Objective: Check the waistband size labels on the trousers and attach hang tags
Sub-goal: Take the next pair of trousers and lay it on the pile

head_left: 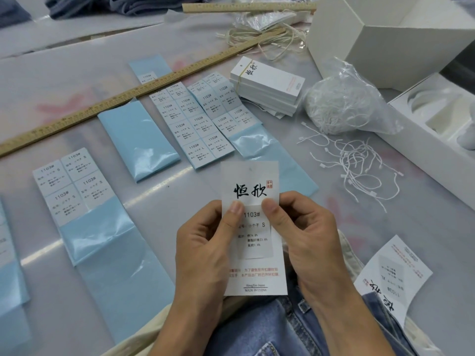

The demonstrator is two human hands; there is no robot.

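- The left hand (205,242) grips the left edge of a white hang tag (253,227), thumb pressed on the tag's face, fingers curled behind it.
- The right hand (305,235) pinches the same tag from the right edge, its thumb beside the left thumb at the top of a size sticker (254,232) reading 1103# and S, stuck on the tag's middle.
- Both wrists come up from the bottom edge, palms turned inward; the tag stands upright between them, its top half free above the thumbs.
- Just under the hands lie denim trousers (277,327), with pale cloth around them; whether the tag touches them cannot be told.
- Right of the right hand, near it, a second tag (393,273) with an XL sticker lies tilted on the denim.
- Left of the left hand sits a blue backing strip with S stickers (73,183); bare table (154,201) lies between strip and hand.
- Beyond the hands, further strips carry L stickers (191,124) and XL stickers (223,101), side by side and overlapping.
- Beyond and right of the right hand, loose white tag strings (359,165) are scattered, with open table between them and the fingers.
- Farther out are a bagged bundle of strings (341,109), a banded stack of tags (267,86), a wooden ruler (123,98) running diagonally, and a white box (385,29).
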